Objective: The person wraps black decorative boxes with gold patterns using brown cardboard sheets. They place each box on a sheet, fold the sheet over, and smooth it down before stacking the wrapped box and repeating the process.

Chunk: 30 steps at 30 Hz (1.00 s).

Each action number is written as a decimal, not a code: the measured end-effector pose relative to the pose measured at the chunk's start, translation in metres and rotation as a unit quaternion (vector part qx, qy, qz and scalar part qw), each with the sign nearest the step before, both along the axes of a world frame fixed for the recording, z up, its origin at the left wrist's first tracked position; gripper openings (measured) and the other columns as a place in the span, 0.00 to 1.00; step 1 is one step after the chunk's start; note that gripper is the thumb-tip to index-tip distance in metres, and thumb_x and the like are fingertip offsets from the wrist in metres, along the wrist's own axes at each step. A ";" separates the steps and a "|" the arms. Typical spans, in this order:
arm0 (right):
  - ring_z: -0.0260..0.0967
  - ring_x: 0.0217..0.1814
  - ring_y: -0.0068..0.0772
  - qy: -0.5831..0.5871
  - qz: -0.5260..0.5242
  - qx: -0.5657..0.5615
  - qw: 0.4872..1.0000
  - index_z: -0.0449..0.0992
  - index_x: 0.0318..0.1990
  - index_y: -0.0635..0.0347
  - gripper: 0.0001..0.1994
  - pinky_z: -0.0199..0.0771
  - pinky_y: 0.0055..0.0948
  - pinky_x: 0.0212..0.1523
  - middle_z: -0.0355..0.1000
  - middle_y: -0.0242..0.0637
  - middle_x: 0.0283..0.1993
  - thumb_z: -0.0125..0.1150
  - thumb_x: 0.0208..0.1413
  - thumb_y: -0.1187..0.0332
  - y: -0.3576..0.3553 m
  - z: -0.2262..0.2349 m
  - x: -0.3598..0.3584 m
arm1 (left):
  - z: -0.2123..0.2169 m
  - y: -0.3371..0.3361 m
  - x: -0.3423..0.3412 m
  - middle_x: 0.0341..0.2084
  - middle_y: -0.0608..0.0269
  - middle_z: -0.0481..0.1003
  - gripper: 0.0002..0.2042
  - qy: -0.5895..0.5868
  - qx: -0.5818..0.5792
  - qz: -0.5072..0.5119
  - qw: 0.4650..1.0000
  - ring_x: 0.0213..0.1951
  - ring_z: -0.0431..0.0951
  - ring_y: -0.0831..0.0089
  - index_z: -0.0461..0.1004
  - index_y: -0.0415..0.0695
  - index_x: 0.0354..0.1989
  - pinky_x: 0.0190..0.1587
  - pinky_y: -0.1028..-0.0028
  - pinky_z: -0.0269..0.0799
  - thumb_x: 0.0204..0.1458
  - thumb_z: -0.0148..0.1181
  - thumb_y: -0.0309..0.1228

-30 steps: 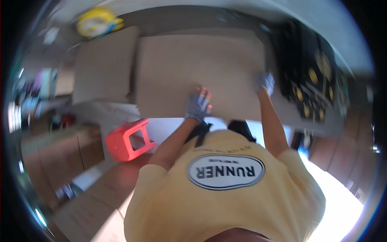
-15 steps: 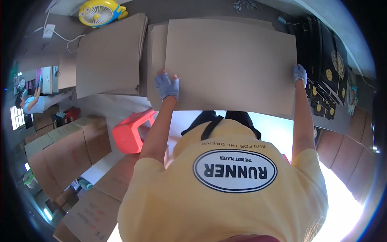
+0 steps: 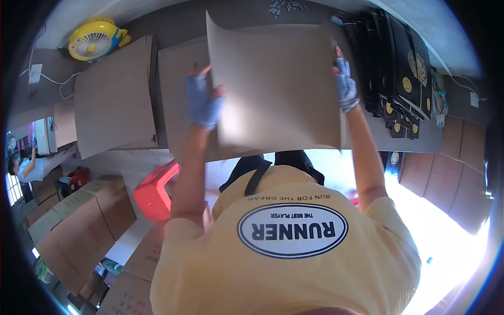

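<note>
A large grey-brown cardboard sheet (image 3: pixel 275 86) is held by its two sides, its left and right edges bowed upward above the table. My left hand (image 3: pixel 205 102), in a blue-grey fingerless glove and blurred, grips the left edge with the thumb over the face. On the opposite edge, my right hand (image 3: pixel 346 86) closes round the sheet in a striped glove, fingertips pointing away from me. Beneath lie more cardboard sheets (image 3: pixel 181 68), showing at the left. Another cardboard stack (image 3: pixel 115 100) rests farther left.
Black folders or bags with gold emblems (image 3: pixel 401 73) pile up at the table's right. A yellow fan (image 3: pixel 94 42) stands back left, small grey pieces (image 3: pixel 286 7) at the back. A red stool (image 3: pixel 155 191) and cardboard boxes (image 3: pixel 86 220) occupy the left floor. Another person (image 3: pixel 30 168) works far left.
The sheet has gone from lying flat to bowed, its sides lifted. My hands have come closer together. The whole view has shifted, with the surroundings appearing farther left.
</note>
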State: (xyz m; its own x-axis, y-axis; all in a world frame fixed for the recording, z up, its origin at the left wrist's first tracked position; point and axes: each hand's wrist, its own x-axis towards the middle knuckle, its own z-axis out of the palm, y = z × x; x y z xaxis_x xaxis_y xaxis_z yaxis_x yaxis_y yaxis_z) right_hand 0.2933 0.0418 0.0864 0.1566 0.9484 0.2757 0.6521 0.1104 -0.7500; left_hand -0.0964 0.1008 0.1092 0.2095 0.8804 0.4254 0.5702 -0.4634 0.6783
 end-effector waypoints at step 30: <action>0.36 0.75 0.66 -0.369 -0.196 -0.153 0.895 0.60 0.66 0.28 0.29 0.34 0.84 0.59 0.45 0.45 0.74 0.48 0.57 0.41 0.038 -0.086 -0.143 | -0.112 0.023 0.123 0.68 0.50 0.55 0.24 0.353 -0.012 0.104 0.930 0.66 0.51 0.37 0.66 0.63 0.62 0.60 0.39 0.49 0.55 0.55 0.44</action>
State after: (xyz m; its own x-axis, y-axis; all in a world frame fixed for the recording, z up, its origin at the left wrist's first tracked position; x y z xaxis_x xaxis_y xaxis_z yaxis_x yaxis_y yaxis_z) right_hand 0.1500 0.0798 0.0008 0.3762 0.9093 0.1779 0.9264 -0.3727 -0.0538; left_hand 0.0263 0.1241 -0.0026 0.2528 0.9407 0.2264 0.9529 -0.2825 0.1100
